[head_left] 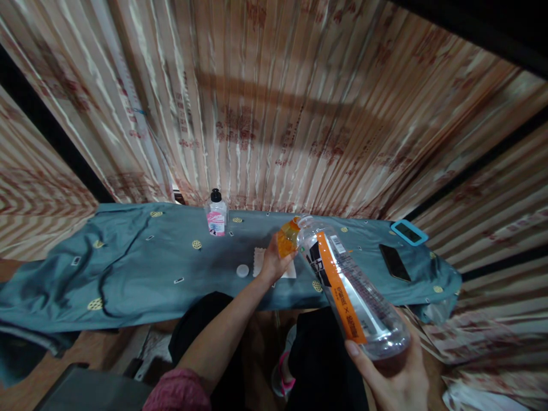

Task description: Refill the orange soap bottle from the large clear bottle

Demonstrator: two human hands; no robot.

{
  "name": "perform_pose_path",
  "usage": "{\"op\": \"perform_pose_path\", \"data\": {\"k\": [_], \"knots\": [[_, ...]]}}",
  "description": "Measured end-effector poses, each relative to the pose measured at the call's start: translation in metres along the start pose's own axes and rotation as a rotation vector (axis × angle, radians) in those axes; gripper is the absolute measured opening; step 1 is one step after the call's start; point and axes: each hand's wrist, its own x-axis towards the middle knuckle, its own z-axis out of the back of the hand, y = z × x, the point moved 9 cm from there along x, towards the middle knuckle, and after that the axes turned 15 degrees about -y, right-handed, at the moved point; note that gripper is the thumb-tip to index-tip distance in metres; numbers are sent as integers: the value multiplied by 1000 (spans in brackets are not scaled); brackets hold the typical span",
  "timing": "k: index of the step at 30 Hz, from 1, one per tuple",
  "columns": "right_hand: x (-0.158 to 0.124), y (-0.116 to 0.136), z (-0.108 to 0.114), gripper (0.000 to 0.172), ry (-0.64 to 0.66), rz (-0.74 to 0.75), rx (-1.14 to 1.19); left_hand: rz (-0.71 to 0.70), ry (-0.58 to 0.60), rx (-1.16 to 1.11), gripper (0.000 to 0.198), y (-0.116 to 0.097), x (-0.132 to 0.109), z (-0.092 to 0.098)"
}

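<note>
My right hand is closed around the base of a large clear plastic bottle with an orange and black label. It is tilted, its mouth pointing up and left. In my left hand is a small orange see-through bottle, gripped from the side. Its opening meets or nearly touches the mouth of the large bottle; I cannot tell if liquid is passing. Under my left hand lies a pale scalloped cloth, partly covered. A white round cap rests on the table just left of it.
A teal patterned cloth covers the long narrow table. Toward the back stands a clear bottle with a pink label and black top. At the right are a dark phone and a blue-framed device. Pleated curtains hang behind.
</note>
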Motion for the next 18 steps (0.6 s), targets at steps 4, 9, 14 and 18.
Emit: {"op": "perform_pose_path", "data": {"k": [4, 9, 14, 18], "knots": [[1, 2, 0, 95, 4, 26, 4, 17, 4, 31, 52, 2, 0, -2], [1, 2, 0, 94, 3, 33, -14, 16, -3, 44, 54, 4, 1, -2], [0, -2, -1, 100, 18, -9, 17, 43, -7, 23, 55, 3, 1, -2], [0, 3, 0, 92, 6, 53, 11, 38, -12, 24, 56, 3, 1, -1]]}}
